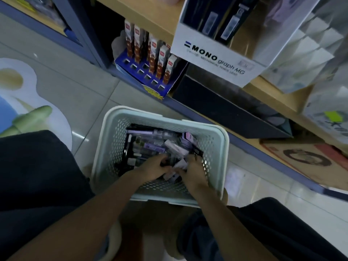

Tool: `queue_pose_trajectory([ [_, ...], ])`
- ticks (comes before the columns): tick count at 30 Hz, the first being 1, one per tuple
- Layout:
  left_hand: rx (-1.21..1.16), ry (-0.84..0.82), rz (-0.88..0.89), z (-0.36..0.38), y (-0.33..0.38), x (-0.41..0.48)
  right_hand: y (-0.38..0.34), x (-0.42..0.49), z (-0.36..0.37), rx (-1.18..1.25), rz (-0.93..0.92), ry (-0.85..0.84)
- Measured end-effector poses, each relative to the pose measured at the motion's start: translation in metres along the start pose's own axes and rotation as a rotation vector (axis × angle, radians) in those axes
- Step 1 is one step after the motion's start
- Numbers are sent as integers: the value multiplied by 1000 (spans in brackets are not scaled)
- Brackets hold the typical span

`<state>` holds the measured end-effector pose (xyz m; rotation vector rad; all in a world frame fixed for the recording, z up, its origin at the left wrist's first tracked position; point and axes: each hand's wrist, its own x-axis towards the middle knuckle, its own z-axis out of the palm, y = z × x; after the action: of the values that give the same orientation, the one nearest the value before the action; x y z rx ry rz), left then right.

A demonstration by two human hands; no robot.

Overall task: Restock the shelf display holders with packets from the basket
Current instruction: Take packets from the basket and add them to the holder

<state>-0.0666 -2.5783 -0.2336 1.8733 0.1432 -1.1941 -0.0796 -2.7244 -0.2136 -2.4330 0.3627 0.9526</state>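
A person's left hand [153,167] and right hand [194,173] dig into a pale-green perforated plastic basket [105,129] of jumbled purple-and-black packets [148,146]. Their fingers are curled, but whether either hand grips a packet cannot be told. The white cardboard MONO display holder [216,59] stands above, nearer the right hand.
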Motion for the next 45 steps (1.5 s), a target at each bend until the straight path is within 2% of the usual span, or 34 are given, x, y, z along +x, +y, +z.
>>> queue_pose_trajectory([
  [3, -121, -9, -43, 7, -3, 14, -3, 3, 4, 181, 47, 23],
  [6, -67, 27, -3, 11, -7, 21, -6, 7, 7, 345, 56, 12],
  [8, -71, 52, -6, 12, -4, 19, -7, 10, 5, 443, 26, 73],
  [12, -319, 32, -27, 6, 4, 8, -21, 3, -1, 694, -29, 130],
  [14, -466, 41, 31, 1, 12, -5, -25, 0, 2, 716, -48, 144],
  [16, -492, 57, 96, -2, 14, -14, -28, -2, 4, 682, -72, 200],
  [23, -260, 72, 256, -10, 18, -29, -25, -12, 4, 585, -248, 299],
  [26, -199, 219, 288, -19, 26, -37, -23, -3, -4, 682, -105, 373],
  [30, -212, 453, 377, -42, 46, -49, -26, 34, 1, 902, 243, 326],
  [34, -149, 525, 467, -58, 64, -59, -44, 56, -12, 1505, 553, 219],
  [37, -54, 591, 475, -66, 70, -56, -51, 69, -19, 1826, 627, 215],
  [39, 9, 592, 437, -69, 71, -52, -53, 73, -17, 1908, 651, 191],
  [41, 73, 574, 412, -70, 70, -50, -49, 68, -19, 1931, 658, 77],
  [45, 144, 548, 414, -72, 69, -51, -47, 38, -24, 1655, 609, -215],
])
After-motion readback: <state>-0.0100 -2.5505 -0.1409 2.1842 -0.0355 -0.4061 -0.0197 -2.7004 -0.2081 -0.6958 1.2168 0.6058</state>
